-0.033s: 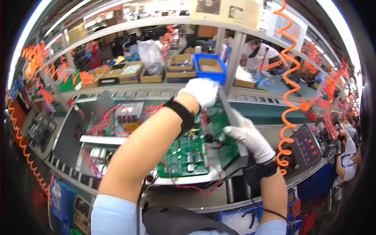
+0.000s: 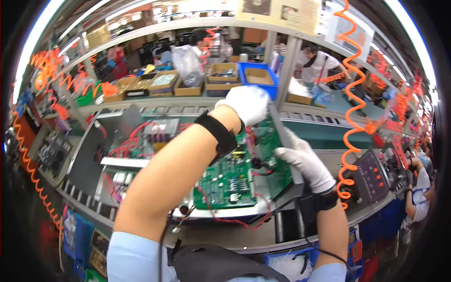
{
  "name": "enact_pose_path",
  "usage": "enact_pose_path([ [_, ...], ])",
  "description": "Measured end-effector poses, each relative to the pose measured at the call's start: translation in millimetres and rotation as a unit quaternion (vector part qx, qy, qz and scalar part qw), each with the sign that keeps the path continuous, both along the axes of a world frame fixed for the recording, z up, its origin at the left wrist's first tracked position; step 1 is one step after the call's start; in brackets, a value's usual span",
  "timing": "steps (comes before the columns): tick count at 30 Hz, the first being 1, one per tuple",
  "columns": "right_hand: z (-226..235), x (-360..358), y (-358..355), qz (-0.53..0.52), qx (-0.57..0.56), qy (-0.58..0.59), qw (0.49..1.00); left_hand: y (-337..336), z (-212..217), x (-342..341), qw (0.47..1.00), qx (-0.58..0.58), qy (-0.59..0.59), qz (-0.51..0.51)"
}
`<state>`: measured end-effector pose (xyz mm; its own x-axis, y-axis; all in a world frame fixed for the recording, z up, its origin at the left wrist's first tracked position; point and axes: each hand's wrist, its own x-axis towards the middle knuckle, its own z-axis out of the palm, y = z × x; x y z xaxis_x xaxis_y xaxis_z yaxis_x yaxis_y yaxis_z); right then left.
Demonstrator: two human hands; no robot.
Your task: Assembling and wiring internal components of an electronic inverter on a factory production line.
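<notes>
In white gloves, both my hands are on an upright, tilted grey metal panel (image 2: 284, 137) at the right end of an open metal chassis (image 2: 81, 149). My left hand (image 2: 248, 105) is closed over the panel's far upper corner, its fingertips partly hidden. My right hand (image 2: 307, 164) grips the near right side, thumb on the inner face and fingers behind. A green board shows along that inner face. Inside the chassis lies a large green circuit board (image 2: 221, 193), partly under my left forearm, with red wires (image 2: 128, 143) to its left. Black bands circle both wrists.
Cardboard boxes of small parts (image 2: 164, 81) and a blue bin (image 2: 272, 88) stand on the shelf behind. An orange coiled hose (image 2: 350, 113) hangs at right, near a dark control box (image 2: 369, 177). Rollers (image 2: 77, 199) run under the chassis. Other people work beyond and at far right.
The scene has shifted slightly rightward in the picture. Both my hands keep the same hold on the panel, which stays tilted at the chassis's right end.
</notes>
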<state>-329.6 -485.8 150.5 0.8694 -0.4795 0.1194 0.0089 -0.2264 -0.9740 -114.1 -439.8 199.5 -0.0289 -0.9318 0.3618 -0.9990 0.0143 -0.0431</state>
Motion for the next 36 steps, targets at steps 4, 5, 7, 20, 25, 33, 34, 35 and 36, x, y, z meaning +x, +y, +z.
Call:
enact_pose_path([
  [4,7,-18,6,0.013,0.103,-0.016,0.994,108,28,-13,0.970,-0.207,0.013,-0.129],
  [5,6,-37,-5,-0.012,0.039,0.006,0.999,149,35,-18,0.979,-0.165,0.029,-0.112],
  [7,7,-60,4,-0.096,-0.054,-0.035,0.993,225,29,-26,0.991,-0.061,0.066,-0.095],
  [20,-107,75,180,-0.151,-0.499,0.042,0.852,333,-166,0,0.939,0.053,0.335,0.047],
  [25,-102,93,188,-0.214,-0.408,0.069,0.885,319,-201,-3,0.913,0.029,0.406,0.021],
  [33,-68,77,277,-0.195,0.143,0.047,0.969,296,-242,-4,0.531,0.072,0.830,-0.155],
  [34,-66,73,278,-0.210,0.156,0.049,0.964,290,-246,-3,0.519,0.068,0.829,-0.199],
  [35,-71,66,271,-0.204,0.174,0.052,0.962,291,-245,-1,0.499,0.093,0.832,-0.224],
  [36,-77,64,265,-0.202,0.170,0.071,0.962,289,-244,0,0.502,0.090,0.830,-0.227],
])
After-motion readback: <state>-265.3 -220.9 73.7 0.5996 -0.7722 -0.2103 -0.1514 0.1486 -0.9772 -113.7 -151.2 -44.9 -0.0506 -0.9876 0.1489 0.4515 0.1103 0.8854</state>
